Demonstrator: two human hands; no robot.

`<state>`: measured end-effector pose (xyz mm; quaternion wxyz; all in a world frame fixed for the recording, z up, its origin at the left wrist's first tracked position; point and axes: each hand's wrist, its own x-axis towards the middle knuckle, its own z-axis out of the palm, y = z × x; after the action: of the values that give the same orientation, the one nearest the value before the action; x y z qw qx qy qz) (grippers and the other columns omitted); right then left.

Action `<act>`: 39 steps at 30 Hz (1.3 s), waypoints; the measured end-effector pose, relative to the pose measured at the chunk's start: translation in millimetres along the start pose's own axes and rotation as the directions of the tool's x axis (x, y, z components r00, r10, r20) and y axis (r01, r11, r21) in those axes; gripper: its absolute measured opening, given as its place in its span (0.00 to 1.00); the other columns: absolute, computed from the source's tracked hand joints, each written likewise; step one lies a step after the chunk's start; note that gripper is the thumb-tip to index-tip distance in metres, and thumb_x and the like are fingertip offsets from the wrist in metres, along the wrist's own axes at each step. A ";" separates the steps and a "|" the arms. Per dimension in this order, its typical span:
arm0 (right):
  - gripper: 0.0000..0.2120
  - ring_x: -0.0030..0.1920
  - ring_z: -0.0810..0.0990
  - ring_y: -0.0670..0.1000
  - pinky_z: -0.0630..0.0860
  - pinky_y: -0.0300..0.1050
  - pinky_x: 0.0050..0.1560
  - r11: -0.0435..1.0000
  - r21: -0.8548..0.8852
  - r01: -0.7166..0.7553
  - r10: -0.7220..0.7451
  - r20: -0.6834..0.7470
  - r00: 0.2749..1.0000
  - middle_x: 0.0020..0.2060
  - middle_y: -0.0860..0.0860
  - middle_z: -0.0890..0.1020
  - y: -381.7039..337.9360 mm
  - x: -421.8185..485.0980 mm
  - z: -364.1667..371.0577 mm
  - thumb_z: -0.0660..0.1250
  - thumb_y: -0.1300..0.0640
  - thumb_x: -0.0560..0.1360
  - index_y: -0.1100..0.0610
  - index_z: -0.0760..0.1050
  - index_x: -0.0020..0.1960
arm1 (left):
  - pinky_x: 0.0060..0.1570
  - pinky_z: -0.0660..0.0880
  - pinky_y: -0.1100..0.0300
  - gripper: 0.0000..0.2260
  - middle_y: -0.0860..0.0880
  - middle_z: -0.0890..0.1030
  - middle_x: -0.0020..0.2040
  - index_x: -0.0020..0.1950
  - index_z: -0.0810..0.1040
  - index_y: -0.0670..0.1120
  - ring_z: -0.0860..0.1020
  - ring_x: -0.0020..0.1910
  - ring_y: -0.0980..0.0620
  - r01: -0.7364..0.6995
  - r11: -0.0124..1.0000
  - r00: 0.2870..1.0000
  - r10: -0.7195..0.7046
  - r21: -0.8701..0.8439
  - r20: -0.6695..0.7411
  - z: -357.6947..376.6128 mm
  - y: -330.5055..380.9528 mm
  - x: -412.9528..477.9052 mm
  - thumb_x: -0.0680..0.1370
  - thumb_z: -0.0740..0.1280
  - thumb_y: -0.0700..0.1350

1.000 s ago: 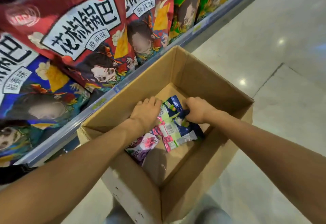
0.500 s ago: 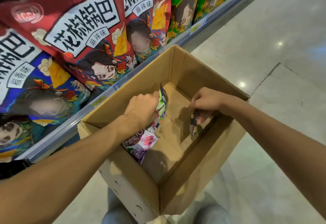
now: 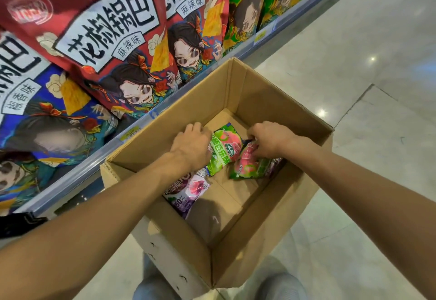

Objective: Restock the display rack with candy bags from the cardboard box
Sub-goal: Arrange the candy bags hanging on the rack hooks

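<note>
Your left hand (image 3: 192,145) curls its fingers round the top edge of a green candy bag (image 3: 224,149), glossy, printed with a pink peach and white lettering, deep inside the cardboard box (image 3: 271,96). Your right hand (image 3: 271,140) pinches a second peach bag (image 3: 250,168), green and pink, crumpled near the box's right wall. A purple bag (image 3: 188,193) marked 50% lies on the box floor by your left forearm. The box is just beside the shelf (image 3: 259,40) of large snack bags (image 3: 106,40).

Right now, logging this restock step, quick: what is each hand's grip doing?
Left hand: closed, holding the green candy bag.
Right hand: closed, holding the pink and green candy bag.
</note>
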<state>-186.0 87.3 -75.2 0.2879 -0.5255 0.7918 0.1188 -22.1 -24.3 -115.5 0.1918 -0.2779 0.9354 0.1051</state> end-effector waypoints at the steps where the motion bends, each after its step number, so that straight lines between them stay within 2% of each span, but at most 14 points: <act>1: 0.15 0.51 0.78 0.56 0.73 0.47 0.46 1.000 -0.006 -0.009 0.009 0.029 1.000 0.48 0.52 0.76 -0.1 1.0 -0.1 0.75 0.49 0.71 0.54 0.72 0.50 | 0.60 0.72 0.47 0.22 0.42 0.70 0.64 0.69 0.67 0.43 0.69 0.63 0.43 -0.007 1.000 0.999 0.007 0.009 0.038 -0.5 -0.5 2.8 0.79 0.63 0.52; 3: 0.16 0.49 0.76 0.55 0.73 0.47 0.45 0.999 -0.001 -0.032 0.032 0.097 0.995 0.48 0.52 0.75 2.5 4.2 3.8 0.74 0.50 0.72 0.53 0.69 0.50 | 0.61 0.71 0.47 0.22 0.42 0.71 0.65 0.69 0.67 0.44 0.69 0.64 0.43 -0.013 1.000 0.996 0.011 0.027 0.090 0.2 2.9 7.8 0.80 0.63 0.54; 6: 0.23 0.55 0.79 0.55 0.78 0.49 0.53 0.999 0.002 -0.043 0.042 0.219 0.975 0.56 0.53 0.79 10.7 9.8 15.8 0.76 0.51 0.71 0.54 0.71 0.62 | 0.62 0.70 0.47 0.24 0.41 0.73 0.65 0.68 0.68 0.43 0.70 0.65 0.41 0.036 0.999 0.996 -0.036 0.002 0.080 -0.8 10.7 17.8 0.79 0.64 0.57; 9: 0.28 0.58 0.79 0.55 0.78 0.50 0.58 0.999 0.022 -0.044 0.036 0.283 0.958 0.59 0.53 0.80 13.1 16.9 22.1 0.77 0.50 0.70 0.53 0.72 0.66 | 0.61 0.70 0.48 0.28 0.42 0.74 0.66 0.68 0.65 0.44 0.71 0.65 0.41 0.074 0.997 0.995 -0.072 -0.030 0.063 2.4 13.9 24.6 0.76 0.70 0.57; 16: 0.17 0.49 0.79 0.55 0.73 0.44 0.44 0.996 0.077 -0.047 0.032 0.188 0.982 0.49 0.53 0.80 14.3 14.8 14.2 0.73 0.51 0.73 0.57 0.77 0.59 | 0.55 0.76 0.52 0.31 0.43 0.79 0.60 0.71 0.70 0.48 0.78 0.59 0.42 0.144 0.948 0.989 -0.133 -0.284 0.058 6.7 5.8 27.0 0.71 0.76 0.52; 19: 0.13 0.49 0.81 0.56 0.77 0.47 0.47 0.977 0.206 -0.061 0.055 0.034 0.998 0.51 0.56 0.83 23.2 -13.9 -9.7 0.72 0.52 0.74 0.58 0.79 0.54 | 0.52 0.75 0.54 0.21 0.48 0.81 0.53 0.64 0.76 0.51 0.79 0.56 0.43 0.160 0.906 0.986 -0.169 -0.391 0.010 -1.4 7.1 12.3 0.72 0.75 0.49; 22: 0.10 0.52 0.82 0.56 0.79 0.51 0.52 0.877 0.479 -0.037 0.091 -0.090 0.992 0.50 0.55 0.85 30.0 -65.0 -33.1 0.71 0.55 0.74 0.57 0.81 0.54 | 0.39 0.70 0.56 0.11 0.54 0.75 0.37 0.48 0.73 0.49 0.76 0.40 0.48 0.180 0.768 0.971 -0.238 -0.615 -0.013 -19.5 17.9 -18.5 0.74 0.75 0.44; 23: 0.09 0.51 0.83 0.54 0.79 0.51 0.53 0.787 0.616 -0.037 0.123 -0.099 0.987 0.50 0.54 0.86 29.1 -86.7 -40.2 0.72 0.57 0.74 0.57 0.82 0.54 | 0.36 0.68 0.57 0.12 0.55 0.73 0.36 0.46 0.71 0.48 0.74 0.36 0.51 0.181 0.679 0.968 -0.252 -0.712 0.006 -29.5 22.5 -31.2 0.74 0.74 0.42; 25: 0.08 0.49 0.85 0.50 0.81 0.49 0.52 0.496 0.867 -0.053 0.188 -0.048 0.981 0.48 0.51 0.87 21.9 -133.4 -56.1 0.72 0.60 0.75 0.56 0.83 0.54 | 0.34 0.71 0.62 0.11 0.53 0.75 0.36 0.47 0.70 0.44 0.75 0.34 0.55 0.172 0.460 0.962 -0.268 -0.871 0.048 -53.9 31.7 -62.4 0.75 0.73 0.36; 28: 0.07 0.44 0.86 0.46 0.82 0.40 0.46 0.210 0.974 -0.085 0.225 0.036 0.974 0.47 0.47 0.87 7.5 -196.5 -84.2 0.72 0.62 0.75 0.51 0.82 0.50 | 0.36 0.75 0.70 0.09 0.44 0.81 0.43 0.49 0.72 0.40 0.80 0.41 0.56 0.191 0.227 0.944 -0.308 -0.955 0.116 -105.8 45.4 -117.5 0.75 0.71 0.34; 31: 0.13 0.44 0.86 0.46 0.81 0.38 0.41 0.090 0.990 -0.109 0.237 0.085 0.968 0.48 0.48 0.87 -9.9 -257.5 -128.1 0.72 0.62 0.75 0.54 0.79 0.58 | 0.45 0.83 0.54 0.07 0.40 0.83 0.54 0.51 0.75 0.43 0.83 0.50 0.46 0.205 -0.025 0.918 -0.341 -0.978 0.201 -178.8 55.0 -180.2 0.76 0.71 0.35; 33: 0.19 0.46 0.86 0.48 0.80 0.37 0.39 0.033 0.993 -0.118 0.219 0.108 0.970 0.49 0.49 0.87 -25.2 -300.2 -167.3 0.72 0.62 0.75 0.56 0.75 0.64 | 0.46 0.83 0.46 0.08 0.44 0.84 0.54 0.52 0.76 0.47 0.83 0.51 0.43 0.193 -0.137 0.913 -0.337 -0.972 0.229 -241.3 60.0 -227.9 0.77 0.70 0.36; 36: 0.25 0.51 0.86 0.51 0.81 0.40 0.43 -0.021 0.995 -0.093 0.178 0.095 0.979 0.53 0.51 0.86 -54.8 -369.5 -242.4 0.74 0.60 0.73 0.56 0.73 0.68 | 0.49 0.80 0.46 0.11 0.45 0.85 0.52 0.55 0.76 0.45 0.83 0.51 0.43 0.163 -0.236 0.900 -0.362 -0.958 0.243 -338.2 60.1 -307.1 0.76 0.69 0.34; 39: 0.31 0.57 0.84 0.54 0.82 0.48 0.54 -0.028 0.999 -0.044 0.125 0.047 0.991 0.58 0.53 0.84 -89.2 -434.0 -323.1 0.75 0.54 0.68 0.54 0.71 0.69 | 0.44 0.81 0.52 0.16 0.45 0.84 0.56 0.63 0.74 0.43 0.83 0.54 0.44 0.113 -0.239 0.895 -0.397 -0.964 0.204 -431.5 56.3 -382.0 0.76 0.69 0.34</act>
<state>-90.2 222.8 447.4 0.5462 -0.1158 0.6764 -0.4804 111.6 74.4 439.2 -0.1593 -0.5205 0.4504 0.7077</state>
